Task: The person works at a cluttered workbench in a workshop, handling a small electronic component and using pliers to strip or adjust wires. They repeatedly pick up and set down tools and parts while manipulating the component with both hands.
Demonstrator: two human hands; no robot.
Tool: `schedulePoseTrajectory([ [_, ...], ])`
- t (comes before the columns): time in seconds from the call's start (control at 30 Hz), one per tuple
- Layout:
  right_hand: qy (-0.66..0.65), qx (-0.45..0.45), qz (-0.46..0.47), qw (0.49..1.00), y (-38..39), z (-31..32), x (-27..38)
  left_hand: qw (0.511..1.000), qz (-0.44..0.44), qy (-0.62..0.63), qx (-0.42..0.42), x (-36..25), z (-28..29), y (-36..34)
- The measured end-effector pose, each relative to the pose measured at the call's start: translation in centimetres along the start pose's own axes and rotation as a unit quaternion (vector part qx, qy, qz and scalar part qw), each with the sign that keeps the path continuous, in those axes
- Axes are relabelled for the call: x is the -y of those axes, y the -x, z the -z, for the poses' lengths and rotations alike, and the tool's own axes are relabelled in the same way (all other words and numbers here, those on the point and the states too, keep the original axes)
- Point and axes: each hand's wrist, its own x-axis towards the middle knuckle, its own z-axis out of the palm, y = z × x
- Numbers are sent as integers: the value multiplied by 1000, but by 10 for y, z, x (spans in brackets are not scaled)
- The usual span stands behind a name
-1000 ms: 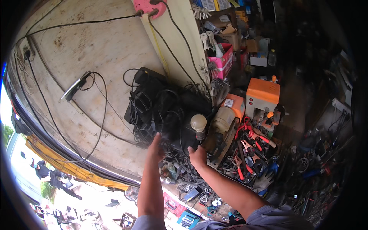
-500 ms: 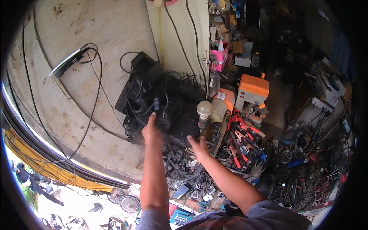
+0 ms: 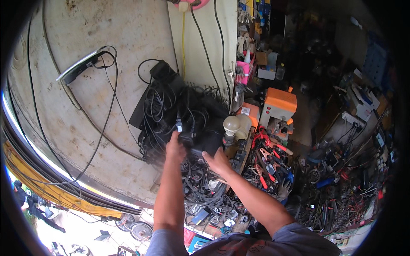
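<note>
A big heap of black power adapters and coiled cables (image 3: 156,99) lies against the stained pale panel (image 3: 85,38). My left hand (image 3: 174,147) is at the lower front of the heap, just below a cable end with a pale tag (image 3: 179,127), fingers curled and partly hidden; what it grips is unclear. My right hand (image 3: 215,160) is closed on a black object (image 3: 210,141) at the heap's right side, its thumb showing. A round bulb-shaped fitting (image 3: 231,126) stands just right of that object. Tangled cables lie below both hands.
An orange machine (image 3: 279,98), red-handled clamps (image 3: 262,175) and piled tools (image 3: 324,192) are at the right. Boxes (image 3: 267,72) stand behind. A power strip (image 3: 79,68) and hanging cables are at the left. A person in dark clothes (image 3: 32,205) is outside at lower left.
My hands have come in against the black heap and closed there, the left moving up, the right shifting slightly upward. The view has also shifted, with more of the dark interior showing.
</note>
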Motion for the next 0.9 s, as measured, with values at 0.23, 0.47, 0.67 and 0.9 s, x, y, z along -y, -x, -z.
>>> schedulePoseTrajectory([
  [0.23,-10,-10,23,1000,-9,4,10,998,-66,15,5,-10,0,20],
  [0.47,-11,-67,68,995,-15,-7,-6,972,-198,-33,-123,58,95,26],
  [0.67,-237,-69,67,967,-27,-23,-18,970,-50,232,47,87,115,-14],
  [0.9,-312,-151,67,935,-31,-45,-15,990,65,-1,127,59,126,-37],
])
